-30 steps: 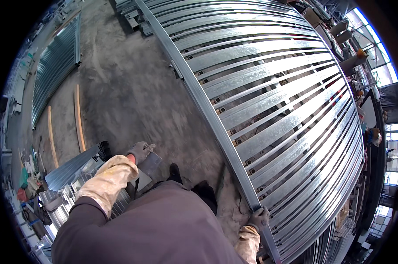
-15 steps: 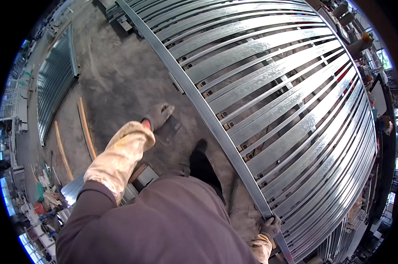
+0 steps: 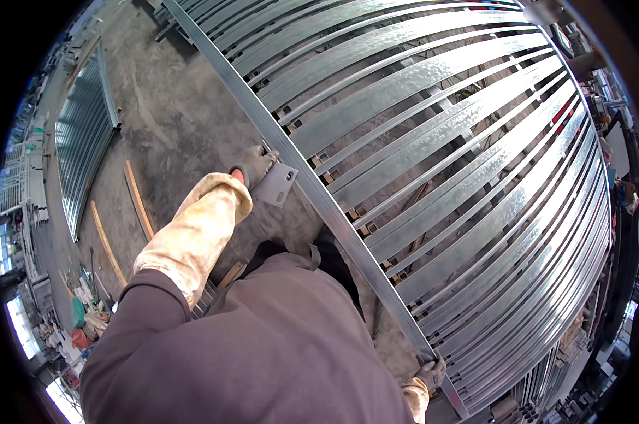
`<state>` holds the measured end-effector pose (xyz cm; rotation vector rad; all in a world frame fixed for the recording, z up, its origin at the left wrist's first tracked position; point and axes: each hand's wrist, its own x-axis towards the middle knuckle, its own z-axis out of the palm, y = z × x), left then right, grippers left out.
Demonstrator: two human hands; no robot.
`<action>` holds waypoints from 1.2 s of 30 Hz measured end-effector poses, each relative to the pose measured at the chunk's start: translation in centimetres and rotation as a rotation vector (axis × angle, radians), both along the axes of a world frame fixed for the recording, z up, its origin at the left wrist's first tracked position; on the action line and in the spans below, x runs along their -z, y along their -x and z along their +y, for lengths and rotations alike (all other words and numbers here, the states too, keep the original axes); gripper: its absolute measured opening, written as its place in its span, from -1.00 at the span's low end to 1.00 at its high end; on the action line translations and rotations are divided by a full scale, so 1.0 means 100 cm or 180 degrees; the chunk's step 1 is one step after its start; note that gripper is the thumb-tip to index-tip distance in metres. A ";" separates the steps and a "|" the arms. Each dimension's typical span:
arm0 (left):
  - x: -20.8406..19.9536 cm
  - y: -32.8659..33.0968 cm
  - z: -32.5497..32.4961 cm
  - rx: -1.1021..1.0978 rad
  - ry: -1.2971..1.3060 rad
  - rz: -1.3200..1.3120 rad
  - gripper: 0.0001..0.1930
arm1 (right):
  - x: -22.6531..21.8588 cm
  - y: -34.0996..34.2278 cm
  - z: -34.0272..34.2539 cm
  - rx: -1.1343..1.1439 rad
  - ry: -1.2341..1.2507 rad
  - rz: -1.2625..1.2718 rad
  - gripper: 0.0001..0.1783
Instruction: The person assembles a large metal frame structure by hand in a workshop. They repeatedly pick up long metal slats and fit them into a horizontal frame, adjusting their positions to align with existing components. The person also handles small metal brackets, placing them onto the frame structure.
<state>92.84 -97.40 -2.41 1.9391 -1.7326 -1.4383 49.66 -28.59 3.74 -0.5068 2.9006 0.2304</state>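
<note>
My left hand, in a grey glove, is closed on a flat grey metal plate with slotted holes. The plate is beside the edge rail of a large galvanized steel panel; whether they touch I cannot tell. Part of the grip is hidden by the back of the glove. Lower right, my gloved right hand is curled round the same rail near its near end. Long parallel slats of the panel run off to the right from the rail.
On the grey floor lie two wooden strips to the left. A corrugated metal panel stands further left. Coloured rags or bags lie in clutter at the lower left. Beams cross beneath the slats.
My left hand has moved with the plate up toward the rail, and the plate's slotted face now shows clearly. My right hand stays on the rail. The view has shifted slightly.
</note>
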 end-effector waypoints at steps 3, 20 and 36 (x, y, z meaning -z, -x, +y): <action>-0.014 0.001 0.001 0.0213 -0.0100 0.0044 -0.66 | -0.029 -0.018 -0.054 0.0498 -0.0833 -0.0030 -0.49; -0.022 -0.133 -0.056 0.1051 -0.0252 0.0813 -0.59 | -0.042 -0.260 -0.529 -0.2165 0.2559 0.1138 -0.82; -0.017 -0.359 -0.099 -0.0338 -0.1579 0.0994 -0.68 | 0.039 -0.251 -0.526 -0.1740 0.2602 0.0707 -0.72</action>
